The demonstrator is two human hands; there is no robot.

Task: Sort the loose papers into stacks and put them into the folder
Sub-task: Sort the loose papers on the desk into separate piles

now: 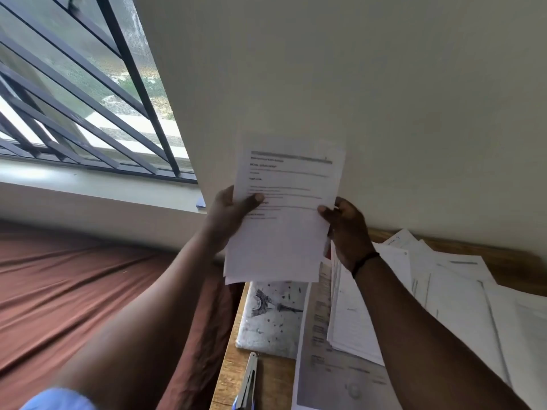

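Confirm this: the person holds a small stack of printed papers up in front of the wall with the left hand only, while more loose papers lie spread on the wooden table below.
Not quite. The head view shows both hands on the stack of printed papers: the left hand grips its left edge, the right hand pinches its right edge. The rest holds: loose papers lie spread on the wooden table below.

A plain cream wall (370, 84) fills most of the view. On the left, a window (74, 93) with dark bars lets in bright daylight. Below it lies a bed (74, 291) with a reddish-brown sheet, beside a wooden table (231, 377).
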